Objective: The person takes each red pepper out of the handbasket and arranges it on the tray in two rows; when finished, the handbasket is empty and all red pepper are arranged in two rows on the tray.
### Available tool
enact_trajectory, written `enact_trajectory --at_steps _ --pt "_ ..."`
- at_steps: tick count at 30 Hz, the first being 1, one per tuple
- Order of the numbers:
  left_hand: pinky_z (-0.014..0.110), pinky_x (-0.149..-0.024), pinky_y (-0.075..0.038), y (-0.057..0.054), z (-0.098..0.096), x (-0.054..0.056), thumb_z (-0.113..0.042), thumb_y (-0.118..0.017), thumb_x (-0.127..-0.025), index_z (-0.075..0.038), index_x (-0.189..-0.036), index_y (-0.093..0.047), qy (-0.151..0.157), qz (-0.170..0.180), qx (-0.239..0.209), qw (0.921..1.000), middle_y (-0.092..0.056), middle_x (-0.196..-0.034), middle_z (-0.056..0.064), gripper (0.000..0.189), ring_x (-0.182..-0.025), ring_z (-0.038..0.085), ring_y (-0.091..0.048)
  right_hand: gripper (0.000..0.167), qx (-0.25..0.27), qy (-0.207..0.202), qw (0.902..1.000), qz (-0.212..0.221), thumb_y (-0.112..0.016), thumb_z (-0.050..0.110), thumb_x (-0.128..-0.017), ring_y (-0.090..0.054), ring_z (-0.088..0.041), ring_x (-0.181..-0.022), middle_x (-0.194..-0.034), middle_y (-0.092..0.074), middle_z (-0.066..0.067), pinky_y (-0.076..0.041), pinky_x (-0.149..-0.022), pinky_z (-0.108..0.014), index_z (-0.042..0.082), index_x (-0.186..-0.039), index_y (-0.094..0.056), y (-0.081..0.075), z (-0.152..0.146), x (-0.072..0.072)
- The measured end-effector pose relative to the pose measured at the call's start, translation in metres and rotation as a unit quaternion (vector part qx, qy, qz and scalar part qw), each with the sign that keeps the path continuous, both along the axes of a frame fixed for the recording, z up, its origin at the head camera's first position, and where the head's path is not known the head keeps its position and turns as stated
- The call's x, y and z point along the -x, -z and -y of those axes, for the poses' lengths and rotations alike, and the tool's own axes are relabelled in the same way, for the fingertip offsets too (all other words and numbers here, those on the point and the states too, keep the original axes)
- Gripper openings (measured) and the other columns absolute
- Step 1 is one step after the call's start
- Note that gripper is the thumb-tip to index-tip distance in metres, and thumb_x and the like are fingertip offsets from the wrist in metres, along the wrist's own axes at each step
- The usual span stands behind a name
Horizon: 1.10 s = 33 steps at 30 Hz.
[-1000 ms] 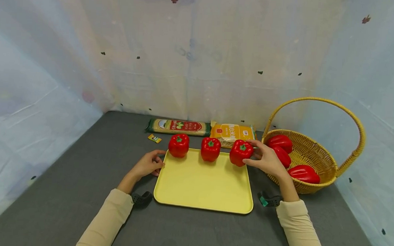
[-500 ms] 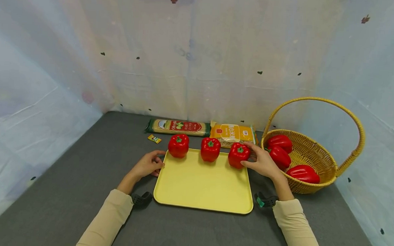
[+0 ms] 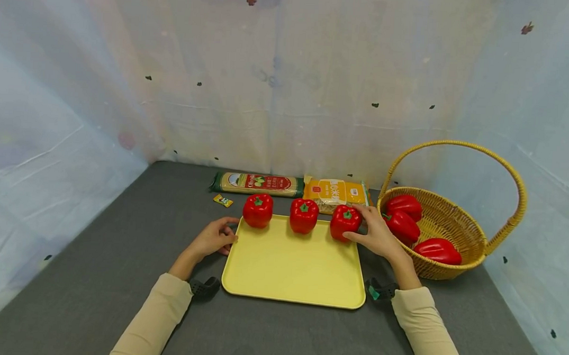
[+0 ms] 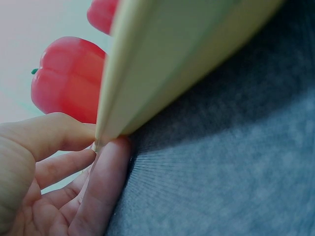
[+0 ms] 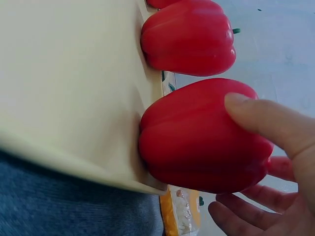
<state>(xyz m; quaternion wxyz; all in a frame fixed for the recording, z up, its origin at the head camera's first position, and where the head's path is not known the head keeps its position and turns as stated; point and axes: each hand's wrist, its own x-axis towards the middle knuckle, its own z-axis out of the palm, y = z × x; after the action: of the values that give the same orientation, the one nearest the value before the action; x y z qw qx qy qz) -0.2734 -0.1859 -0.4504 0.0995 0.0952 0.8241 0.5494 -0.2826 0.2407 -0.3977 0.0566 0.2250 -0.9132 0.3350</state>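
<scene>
- Red rightmost pepper (image 3: 342,223) is standing in the yellow tray (image 3: 292,273), far right corner; right grip (image 3: 379,233) is clasping it.
- Left grip (image 3: 212,237) is pinching the tray's left edge; jerking there could be toppling the pepper.
- Clumsy release could be tipping it over the rim.

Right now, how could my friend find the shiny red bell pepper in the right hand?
Find the flat yellow rectangular tray. Three shiny red bell peppers stand along its far edge. It's the pepper nearest the yellow woven basket, the only one held by the right hand.
</scene>
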Motion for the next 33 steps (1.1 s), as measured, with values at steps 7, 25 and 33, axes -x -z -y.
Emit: enact_trajectory --at_steps 7,25,33 --pt "0.033 -0.053 -0.055 0.000 0.000 0.001 -0.006 -0.062 -0.088 0.001 -0.134 -0.042 -0.005 -0.002 0.003 1.0000 -0.056 -0.083 0.013 0.050 -0.058 0.017 -0.057 0.074 -0.017 0.009 0.9995 -0.025 -0.075 0.018 -0.080 -0.045 -0.036 -0.113 -0.127 -0.040 -0.023 -0.044 -0.093 -0.050 0.001 -0.141 -0.035 0.001 0.001 0.000" --pt "0.034 -0.056 -0.055 -0.032 -0.009 -0.021 -0.001 -0.058 -0.089 0.007 -0.134 -0.039 -0.001 0.004 0.007 1.0000 -0.055 -0.087 0.020 0.049 -0.060 0.017 -0.057 0.078 -0.040 0.013 0.9982 -0.042 -0.073 0.017 -0.080 -0.040 -0.039 -0.122 -0.137 -0.038 -0.024 -0.040 -0.096 -0.055 -0.002 -0.142 -0.030 0.002 0.004 0.000" --pt "0.033 -0.056 -0.055 -0.031 -0.010 -0.021 -0.002 -0.058 -0.089 0.007 -0.134 -0.040 -0.005 0.002 0.009 0.9999 -0.055 -0.086 0.019 0.049 -0.059 0.016 -0.057 0.081 -0.010 0.000 0.9994 -0.034 -0.075 0.019 -0.079 -0.040 -0.037 -0.119 -0.137 -0.035 -0.024 -0.041 -0.095 -0.053 0.000 -0.143 -0.029 -0.002 0.002 -0.002"
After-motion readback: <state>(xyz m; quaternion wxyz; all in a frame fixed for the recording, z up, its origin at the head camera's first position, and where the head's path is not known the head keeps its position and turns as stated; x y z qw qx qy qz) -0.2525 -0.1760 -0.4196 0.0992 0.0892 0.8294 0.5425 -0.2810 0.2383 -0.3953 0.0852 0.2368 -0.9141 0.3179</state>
